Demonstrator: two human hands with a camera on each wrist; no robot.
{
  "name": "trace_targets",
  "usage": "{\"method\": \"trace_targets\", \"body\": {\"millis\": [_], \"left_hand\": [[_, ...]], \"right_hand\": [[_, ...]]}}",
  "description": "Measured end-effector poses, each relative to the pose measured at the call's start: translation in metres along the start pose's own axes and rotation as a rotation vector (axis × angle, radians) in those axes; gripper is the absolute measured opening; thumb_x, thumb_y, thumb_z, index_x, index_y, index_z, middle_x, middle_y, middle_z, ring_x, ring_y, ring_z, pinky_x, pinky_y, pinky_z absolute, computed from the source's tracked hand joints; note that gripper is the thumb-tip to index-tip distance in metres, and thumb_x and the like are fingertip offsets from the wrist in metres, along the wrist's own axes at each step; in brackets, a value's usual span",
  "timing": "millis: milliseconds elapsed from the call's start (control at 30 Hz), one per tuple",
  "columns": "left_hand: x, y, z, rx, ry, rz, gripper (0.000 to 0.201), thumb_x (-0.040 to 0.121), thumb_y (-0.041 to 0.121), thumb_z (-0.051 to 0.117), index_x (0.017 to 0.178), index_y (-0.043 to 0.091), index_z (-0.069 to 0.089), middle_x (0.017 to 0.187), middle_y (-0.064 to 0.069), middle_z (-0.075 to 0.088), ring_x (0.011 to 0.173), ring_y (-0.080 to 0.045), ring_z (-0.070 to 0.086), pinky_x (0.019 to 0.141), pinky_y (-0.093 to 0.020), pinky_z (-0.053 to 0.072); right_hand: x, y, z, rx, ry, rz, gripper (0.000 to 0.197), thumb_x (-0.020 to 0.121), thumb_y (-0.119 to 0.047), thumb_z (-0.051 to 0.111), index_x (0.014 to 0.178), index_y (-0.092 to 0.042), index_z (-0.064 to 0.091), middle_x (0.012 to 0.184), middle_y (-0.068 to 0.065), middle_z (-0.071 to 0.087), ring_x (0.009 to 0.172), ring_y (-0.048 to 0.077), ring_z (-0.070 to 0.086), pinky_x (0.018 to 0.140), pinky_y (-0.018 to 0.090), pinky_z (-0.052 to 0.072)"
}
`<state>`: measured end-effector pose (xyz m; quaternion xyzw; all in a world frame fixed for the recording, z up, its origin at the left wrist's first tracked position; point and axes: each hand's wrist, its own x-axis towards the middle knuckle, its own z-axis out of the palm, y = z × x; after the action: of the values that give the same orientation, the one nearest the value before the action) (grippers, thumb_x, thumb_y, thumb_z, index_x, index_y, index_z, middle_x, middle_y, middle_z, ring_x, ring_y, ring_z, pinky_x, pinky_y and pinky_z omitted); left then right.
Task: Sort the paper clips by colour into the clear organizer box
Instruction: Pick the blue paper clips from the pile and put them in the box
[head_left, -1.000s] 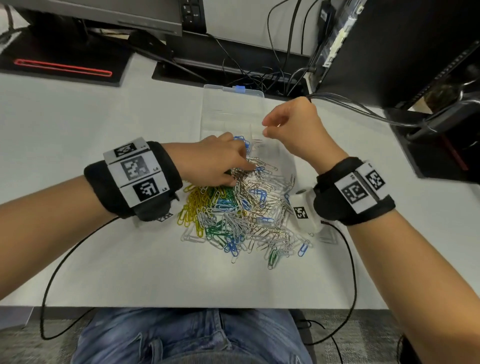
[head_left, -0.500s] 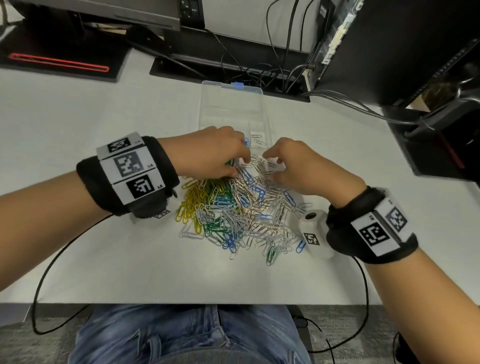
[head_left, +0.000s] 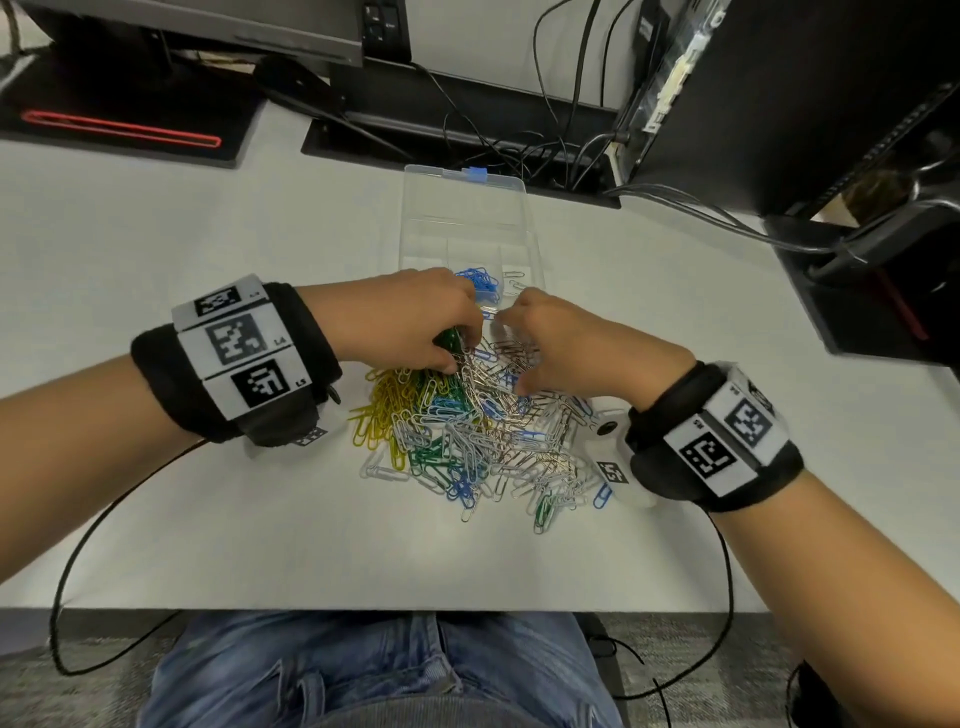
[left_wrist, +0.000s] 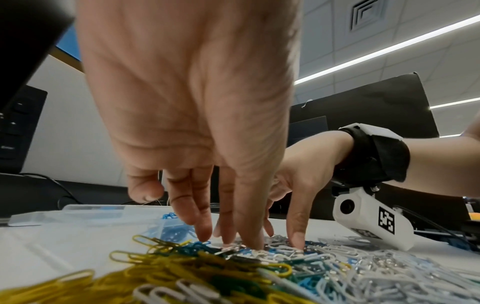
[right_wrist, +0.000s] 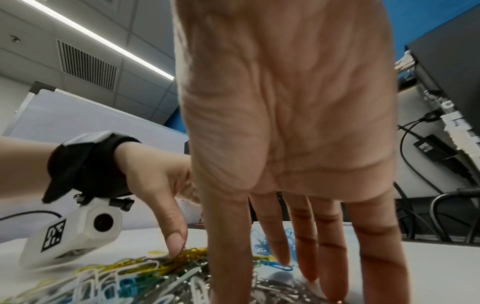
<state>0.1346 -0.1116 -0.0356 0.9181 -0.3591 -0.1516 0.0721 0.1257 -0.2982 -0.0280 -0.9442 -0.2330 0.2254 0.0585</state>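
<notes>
I am working both hands into the far edge of the mixed pile of paper clips, which is lying on the white desk just near of the clear organizer box. My left hand is reaching down with fingers mostly straight, its fingertips touching clips at the top of the heap; something green is showing under its fingers in the head view, but I cannot tell whether I am actually pinching a clip. My right hand is hovering with fingers spread and extended, tips down among the silver clips, holding nothing that I can see.

As for progress, I am judging it to be early. A small cluster of blue clips is sitting in one near compartment of the box, and a few pale clips are lying in the compartment to its right. The far compartments are looking bare. Most of the work is still waiting: yellow clips bunched on the left of the pile, green, blue, white and silver ones tangled through the middle and right.
</notes>
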Motion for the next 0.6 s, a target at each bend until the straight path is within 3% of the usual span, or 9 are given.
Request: {"method": "trace_targets", "body": {"millis": [67, 200, 333, 433, 533, 600], "left_hand": [[0.002, 0.002, -0.001, -0.012, 0.007, -0.001, 0.033, 0.085, 0.037, 0.066, 0.114, 0.021, 0.06, 0.11, 0.001, 0.053, 0.105, -0.018, 0.048, 0.089, -0.038, 0.043], [0.007, 0.004, 0.0, -0.031, 0.001, -0.004, 0.036, 0.084, 0.038, 0.066, 0.115, 0.021, 0.059, 0.104, 0.004, 0.054, 0.101, -0.017, 0.05, 0.084, -0.033, 0.044], [0.008, 0.003, -0.001, -0.023, -0.024, 0.024, 0.039, 0.085, 0.038, 0.065, 0.122, 0.025, 0.058, 0.11, 0.001, 0.054, 0.106, -0.019, 0.049, 0.087, -0.038, 0.044], [0.006, 0.003, -0.001, 0.018, -0.092, 0.046, 0.042, 0.088, 0.039, 0.062, 0.129, 0.03, 0.056, 0.116, -0.001, 0.049, 0.112, -0.018, 0.041, 0.088, -0.037, 0.041], [0.005, 0.002, 0.0, 0.007, -0.075, 0.058, 0.04, 0.088, 0.04, 0.061, 0.126, 0.029, 0.058, 0.115, 0.002, 0.049, 0.111, -0.016, 0.04, 0.088, -0.035, 0.04], [0.007, 0.003, 0.001, -0.004, -0.011, 0.035, 0.04, 0.088, 0.041, 0.061, 0.125, 0.025, 0.057, 0.113, 0.001, 0.051, 0.108, -0.016, 0.043, 0.087, -0.034, 0.04]], "right_hand": [[0.004, -0.003, 0.0, -0.024, 0.013, -0.007, 0.047, 0.078, -0.019, 0.075, 0.12, -0.014, 0.053, 0.104, 0.0, 0.04, 0.094, 0.019, 0.046, 0.077, 0.028, 0.039], [0.012, -0.003, 0.003, -0.033, 0.054, -0.013, 0.016, 0.081, -0.006, 0.067, 0.092, -0.015, 0.059, 0.088, 0.002, 0.054, 0.086, 0.022, 0.055, 0.067, 0.027, 0.037], [0.013, 0.006, -0.001, 0.024, 0.076, 0.015, 0.015, 0.08, -0.004, 0.069, 0.078, -0.016, 0.061, 0.079, 0.001, 0.06, 0.072, 0.017, 0.055, 0.059, 0.021, 0.038], [0.008, 0.017, -0.009, 0.214, 0.135, 0.084, 0.013, 0.079, 0.001, 0.067, 0.076, -0.011, 0.065, 0.065, -0.003, 0.059, 0.056, 0.008, 0.054, 0.049, 0.01, 0.041], [0.002, 0.029, -0.016, 0.542, 0.163, 0.096, 0.006, 0.079, 0.006, 0.068, 0.079, 0.0, 0.068, 0.063, 0.012, 0.065, 0.048, 0.012, 0.06, 0.054, 0.022, 0.054], [0.0, 0.033, -0.018, 0.684, 0.172, 0.077, 0.004, 0.078, 0.007, 0.069, 0.08, 0.004, 0.068, 0.062, 0.014, 0.064, 0.047, 0.01, 0.059, 0.053, 0.023, 0.055]]}}
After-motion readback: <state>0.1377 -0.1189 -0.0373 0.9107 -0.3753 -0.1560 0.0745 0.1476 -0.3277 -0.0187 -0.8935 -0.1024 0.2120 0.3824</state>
